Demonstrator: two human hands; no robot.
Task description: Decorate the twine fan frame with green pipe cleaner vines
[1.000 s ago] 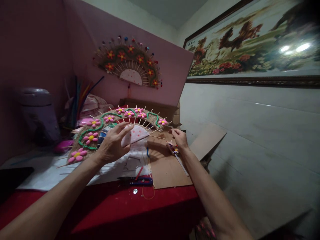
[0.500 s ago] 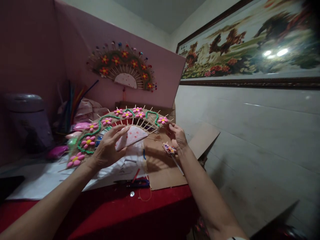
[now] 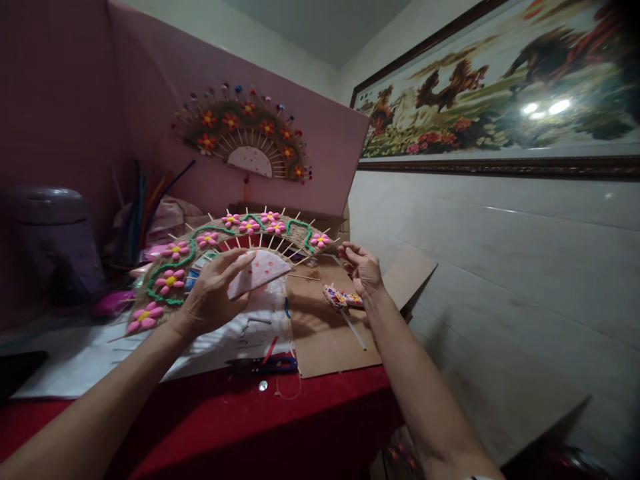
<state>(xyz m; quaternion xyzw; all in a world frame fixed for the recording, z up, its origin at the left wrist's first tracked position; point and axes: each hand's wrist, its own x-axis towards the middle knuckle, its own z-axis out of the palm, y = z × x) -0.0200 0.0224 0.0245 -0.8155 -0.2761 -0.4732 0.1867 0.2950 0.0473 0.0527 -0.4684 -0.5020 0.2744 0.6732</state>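
Note:
My left hand (image 3: 215, 290) grips a handmade fan (image 3: 305, 233) by its white half-round base with red dots, thumb on the near face. The fan has a twine-covered band, pink clay-like flowers with yellow centres, a wavy green strip and thin wooden sticks poking out. My right hand (image 3: 363, 270) is just off the fan's right end, thumb and fingertips pinched together. Whatever lies between those fingertips is too small to make out. Below it a colourful patterned object (image 3: 343, 298) and a pale stick (image 3: 354, 330) lie on brown cardboard (image 3: 320, 347).
Blue-handled snips (image 3: 280, 365) and a clear gem (image 3: 263, 385) lie near the front of the red-covered table (image 3: 210, 427). A similar fan (image 3: 250, 133) hangs on the pink panel behind. To the left stands a lidded bin (image 3: 53, 240). A tiled wall bounds the right side.
My right hand has drawn slightly away from the fan's right end, opening a small gap. The fan has shifted a little to the left in my left hand.

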